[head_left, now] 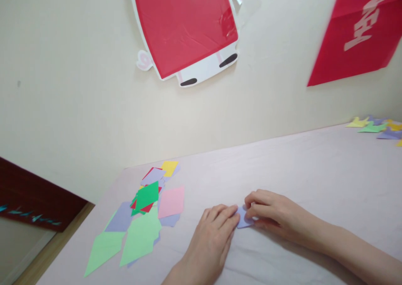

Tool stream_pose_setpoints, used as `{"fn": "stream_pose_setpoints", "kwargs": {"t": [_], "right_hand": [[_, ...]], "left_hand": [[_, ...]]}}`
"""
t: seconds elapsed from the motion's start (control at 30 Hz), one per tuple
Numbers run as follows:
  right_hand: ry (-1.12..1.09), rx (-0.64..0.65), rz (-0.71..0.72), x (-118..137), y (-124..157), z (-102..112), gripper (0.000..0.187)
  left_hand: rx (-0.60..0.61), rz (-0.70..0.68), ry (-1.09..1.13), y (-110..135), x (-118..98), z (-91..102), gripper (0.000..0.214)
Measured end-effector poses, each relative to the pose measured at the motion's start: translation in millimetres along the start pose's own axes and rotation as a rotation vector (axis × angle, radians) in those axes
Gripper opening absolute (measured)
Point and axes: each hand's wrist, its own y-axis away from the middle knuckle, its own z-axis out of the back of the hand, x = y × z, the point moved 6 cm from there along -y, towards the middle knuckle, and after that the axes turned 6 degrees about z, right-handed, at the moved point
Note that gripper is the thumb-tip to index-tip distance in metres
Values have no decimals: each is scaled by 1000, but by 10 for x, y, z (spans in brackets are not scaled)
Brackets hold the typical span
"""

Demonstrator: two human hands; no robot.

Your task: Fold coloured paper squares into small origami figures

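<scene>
A small piece of light purple paper (243, 219) lies on the pale cloth surface, partly covered by my fingers; it looks folded. My left hand (216, 230) rests palm down, its fingers stretched out with the tips touching the paper's left edge. From the other side, my right hand (273, 214) has curled fingers closed on the right part of the paper. The thumb of my left hand is hidden beneath it.
Left of my hands lie loose paper sheets: light green (141, 234), dark green (148, 196), pink (171, 202) and yellow (170, 168). Several folded paper shapes (373, 127) sit at the far right. A wall (251, 113) with red decorations (188, 25) rises behind. The surface's left edge drops toward the floor.
</scene>
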Motion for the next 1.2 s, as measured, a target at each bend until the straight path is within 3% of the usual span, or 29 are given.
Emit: {"fn": "stream_pose_setpoints", "kwargs": {"t": [0.23, 0.4, 0.6, 0.83, 1.2], "right_hand": [[-3, -3, 12, -1, -45, -35, 19], [-128, -39, -146, -35, -87, -44, 15], [-98, -67, -295, -67, -154, -107, 15], [-70, -89, -343, -73, -167, -128, 14], [-57, -90, -373, -70, -185, -146, 13]], "left_hand": [[-14, -97, -90, 67, -40, -14, 32], [-17, -118, -60, 103, -33, -22, 29], [-56, -122, -54, 95, -40, -11, 25], [-68, -114, -70, 69, -64, -42, 20], [-35, -160, -177, 68, -70, -103, 29]]}}
